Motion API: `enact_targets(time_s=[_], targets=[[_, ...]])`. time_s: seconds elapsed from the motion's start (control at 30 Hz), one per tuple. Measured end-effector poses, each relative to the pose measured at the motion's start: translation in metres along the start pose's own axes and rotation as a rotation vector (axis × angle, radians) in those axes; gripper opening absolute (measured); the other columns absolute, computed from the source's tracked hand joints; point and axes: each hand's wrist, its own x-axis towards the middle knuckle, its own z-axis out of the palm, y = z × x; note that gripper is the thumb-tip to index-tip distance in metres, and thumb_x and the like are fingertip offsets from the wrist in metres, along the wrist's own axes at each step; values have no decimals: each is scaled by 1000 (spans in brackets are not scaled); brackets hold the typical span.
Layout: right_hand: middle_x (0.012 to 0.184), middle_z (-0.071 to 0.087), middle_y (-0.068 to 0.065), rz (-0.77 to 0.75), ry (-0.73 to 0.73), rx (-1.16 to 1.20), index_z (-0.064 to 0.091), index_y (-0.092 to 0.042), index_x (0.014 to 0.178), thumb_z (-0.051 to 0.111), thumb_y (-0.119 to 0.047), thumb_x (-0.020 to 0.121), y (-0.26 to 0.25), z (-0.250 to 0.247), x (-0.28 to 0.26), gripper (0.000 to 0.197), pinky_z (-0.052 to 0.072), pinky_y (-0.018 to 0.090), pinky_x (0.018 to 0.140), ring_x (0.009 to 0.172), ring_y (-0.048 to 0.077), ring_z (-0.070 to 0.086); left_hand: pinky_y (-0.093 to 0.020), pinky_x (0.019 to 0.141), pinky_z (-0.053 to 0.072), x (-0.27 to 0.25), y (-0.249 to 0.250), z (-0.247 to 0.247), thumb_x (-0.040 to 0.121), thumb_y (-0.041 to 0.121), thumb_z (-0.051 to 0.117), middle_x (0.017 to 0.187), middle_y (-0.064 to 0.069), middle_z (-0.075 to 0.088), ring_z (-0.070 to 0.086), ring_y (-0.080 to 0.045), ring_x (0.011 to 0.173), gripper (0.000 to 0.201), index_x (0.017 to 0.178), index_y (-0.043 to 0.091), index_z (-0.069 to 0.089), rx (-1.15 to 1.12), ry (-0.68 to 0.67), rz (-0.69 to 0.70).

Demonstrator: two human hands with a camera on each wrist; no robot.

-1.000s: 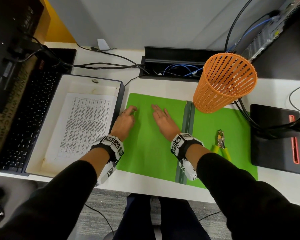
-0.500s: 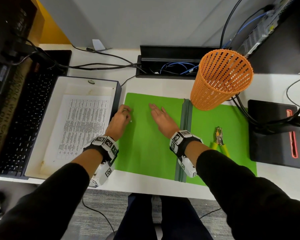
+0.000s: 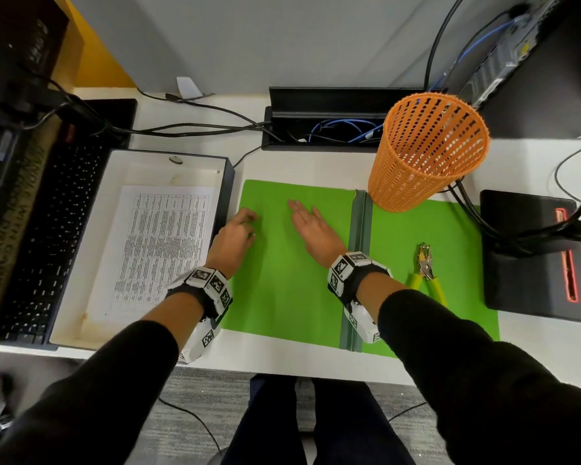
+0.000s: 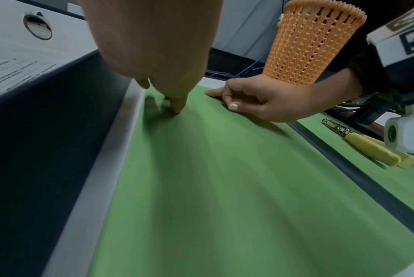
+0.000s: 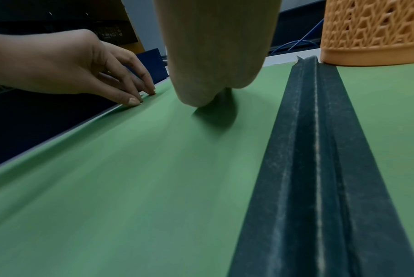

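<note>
Folder [image 3: 282, 280]: open flat on bench [image 3: 282, 359], far edge touching basket [image 3: 423, 156].
Left hand [image 3: 232, 241]: bent fingertips touching folder edge farthest from basket.
Right hand [image 3: 312, 229]: flat, fingers straight, on folder between left hand and basket.
Hands: apart.

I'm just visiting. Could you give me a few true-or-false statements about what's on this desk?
1. Both the left hand and the right hand rest on the green folder's left flap. True.
2. The right hand holds the yellow-handled pliers. False: the pliers lie untouched on the right flap.
3. The orange basket stands upright. True.
4. The printed sheet lies on the folder. False: it lies in the box beside it.
</note>
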Motion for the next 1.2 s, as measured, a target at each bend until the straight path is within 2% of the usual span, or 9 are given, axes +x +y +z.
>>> enact_targets(time_s=[0.27,0.47,0.63,0.77,0.83,0.9,0.97,1.07,1.2], targets=[[156,12,15,1,10,-18,31,4,134,32,29,71,-3,0,-1,68,12,46,120,145,26,9,-37,74,53,2,2,11,92,0,47,124,-2,55,63,-27,94,20,107,8,57,-20,48,-127],[156,11,15,3,17,-20,29,4,136,31,29,71,-3,1,-1,70,10,45,120,145,26,9,-49,80,51,-1,14,7,89,-12,43,120,-14,57,57,-36,101,28,114,-4,55,11,90,-53],[156,13,16,0,14,-11,30,5,135,31,30,70,-3,-1,-1,70,10,45,120,145,27,10,-33,71,46,8,3,3,94,-6,38,115,-2,54,59,-25,88,26,112,4,53,-31,32,-63],[149,27,21,48,20,48,28,5,137,36,29,70,-6,-8,1,72,20,43,118,139,32,26,-36,78,53,11,-4,-4,92,-7,46,124,-6,49,62,-26,90,13,100,-5,56,-60,-14,-21],[134,42,24,86,27,97,36,5,129,40,28,72,-11,-18,3,62,35,40,104,123,37,44,-39,78,53,15,0,-11,94,-1,45,124,-7,50,63,-28,88,14,99,-7,57,-55,9,-7],[128,43,24,103,45,124,36,4,126,43,27,72,-15,-30,2,59,42,38,92,113,37,48,-44,79,53,19,8,-23,94,1,45,124,-9,51,63,-32,88,18,103,-9,57,-48,37,42],[130,41,23,95,87,138,34,3,128,44,27,70,-22,-46,3,63,46,41,94,112,35,48,-46,78,53,27,16,-41,93,1,45,122,-12,51,62,-33,88,19,105,-10,56,-30,73,101],[102,41,12,96,177,199,41,-3,106,40,23,68,-37,-75,7,46,46,49,82,87,25,44,-48,77,51,45,29,-70,92,0,47,116,-13,52,59,-33,88,16,103,-6,55,-39,141,142],[118,42,27,94,403,283,41,8,113,38,15,82,-50,-128,4,32,39,49,94,109,42,43,-49,76,48,80,74,-115,90,-1,46,101,-15,53,56,-34,86,13,101,1,53,-24,225,196]])
